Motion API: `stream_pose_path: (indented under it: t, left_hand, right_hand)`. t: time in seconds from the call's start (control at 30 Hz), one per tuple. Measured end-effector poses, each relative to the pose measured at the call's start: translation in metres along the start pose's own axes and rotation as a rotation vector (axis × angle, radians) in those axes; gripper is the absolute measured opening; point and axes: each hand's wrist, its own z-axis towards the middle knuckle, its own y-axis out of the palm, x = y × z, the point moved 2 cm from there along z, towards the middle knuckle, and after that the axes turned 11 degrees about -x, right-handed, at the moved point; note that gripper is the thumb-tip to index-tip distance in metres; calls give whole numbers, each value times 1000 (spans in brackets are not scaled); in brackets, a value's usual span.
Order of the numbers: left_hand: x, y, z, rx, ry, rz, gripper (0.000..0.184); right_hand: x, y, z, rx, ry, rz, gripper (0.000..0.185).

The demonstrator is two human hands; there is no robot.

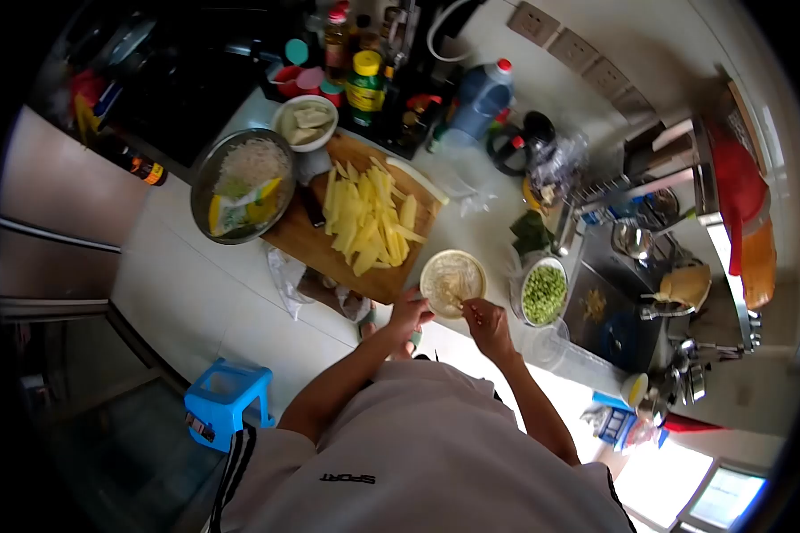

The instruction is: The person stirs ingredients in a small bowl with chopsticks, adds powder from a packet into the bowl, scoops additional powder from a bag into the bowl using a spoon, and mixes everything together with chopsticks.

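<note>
A round bowl [429, 263] with a pale, floury mixture stands at the counter's front edge. My right hand [489, 327] is closed at its lower right rim, pinching a thin utensil [459, 304] that dips into the mixture; its exact kind is too small to tell. My left hand [409, 314] is at the bowl's lower left, with thumb and fingers apart and nothing visible in them. Whether it touches the rim is unclear. Left of the bowl, a wooden cutting board [298, 244] bears a heap of yellow potato strips [369, 213].
A metal basin [197, 191] holding a yellow-green packet overlaps the board's left side. To the right are a bowl of chopped greens [543, 294] and the sink [587, 329]. Bottles [364, 87] line the back. A blue stool [228, 400] stands on the floor, lower left.
</note>
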Motion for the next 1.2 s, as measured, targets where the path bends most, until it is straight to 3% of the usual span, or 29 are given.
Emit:
stream_pose_path:
  t: [0.1, 0.17, 0.23, 0.4, 0.5, 0.53, 0.63, 0.7, 0.77, 0.83, 0.97, 1.03, 1.1, 1.13, 1.2]
  left_hand:
    - [-9, -8, 8, 3, -37, -55, 47]
    - [-6, -3, 1, 35, -31, -70, 47]
    - [-2, 1, 3, 46, -19, -84, 47]
    - [-6, -4, 7, 43, -11, -97, 48]
    - [-6, -3, 6, 39, -13, -91, 48]
    - [-5, -3, 6, 32, -6, -75, 48]
    - [-8, -2, 3, 27, 5, -42, 46]
    - [-8, -1, 7, 19, 29, -31, 41]
    - [-5, -1, 5, 2, -16, -52, 40]
    - [-4, -1, 3, 20, -11, -36, 40]
    - [-8, -5, 7, 48, 9, -54, 46]
    - [-8, -5, 6, 13, 12, -72, 48]
    - [-5, -5, 5, 20, -3, -78, 48]
    - [-3, -4, 3, 27, -18, -79, 49]
    - [-1, -1, 3, 28, 6, -83, 49]
  right_hand:
    - [17, 3, 17, 113, -10, 298, 8]
    - [7, -15, 10, 20, 21, -132, 8]
    - [-6, 1, 2, 68, 2, 132, 8]
    - [-10, -16, 16, 142, -100, -100, 6]
    - [-22, 4, 3, 31, -45, 87, 8]
    - [-9, 8, 10, 75, -161, -44, 11]
    - [19, -6, 15, 157, -48, 74, 11]
    - [29, 11, -1, 136, -113, 14, 8]
    - [-8, 10, 5, 25, -40, 46, 7]
    - [11, 2, 18, 80, -38, 86, 8]
    - [27, 9, -3, 27, -5, 181, 14]
    - [-2, 3, 7, -33, -13, 6, 14]
    - [8, -10, 18, 77, -44, 136, 14]
    - [10, -18, 13, 28, 65, 67, 14]
    - [12, -4, 1, 24, 42, 147, 14]
